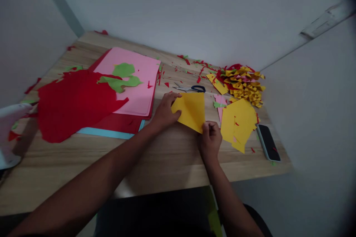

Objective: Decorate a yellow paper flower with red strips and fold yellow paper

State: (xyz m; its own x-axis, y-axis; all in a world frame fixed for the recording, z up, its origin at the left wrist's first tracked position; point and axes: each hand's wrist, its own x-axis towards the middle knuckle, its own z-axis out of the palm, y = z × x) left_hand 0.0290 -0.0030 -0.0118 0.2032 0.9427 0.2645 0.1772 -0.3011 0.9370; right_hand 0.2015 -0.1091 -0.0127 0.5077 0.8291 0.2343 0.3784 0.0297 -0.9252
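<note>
A piece of yellow paper point(191, 110) is held between both hands just above the wooden table. My left hand point(167, 111) grips its left edge, thumb on the near side and fingers along the top. At its lower right corner, my right hand point(211, 139) pinches the paper with curled fingers. Behind the paper lie scissors point(191, 88) with dark blue handles, their blades pointing left. More yellow paper point(239, 122) rests flat to the right of my right hand.
Red paper point(75, 103), pink sheets point(133, 81) and green scraps point(122, 81) cover the left side. A bundle of twisted yellow strips point(246, 85) sits at the back right. A phone point(268, 142) lies near the right edge; a white object point(9, 133) stands far left. Walls point(172, 11) border the table.
</note>
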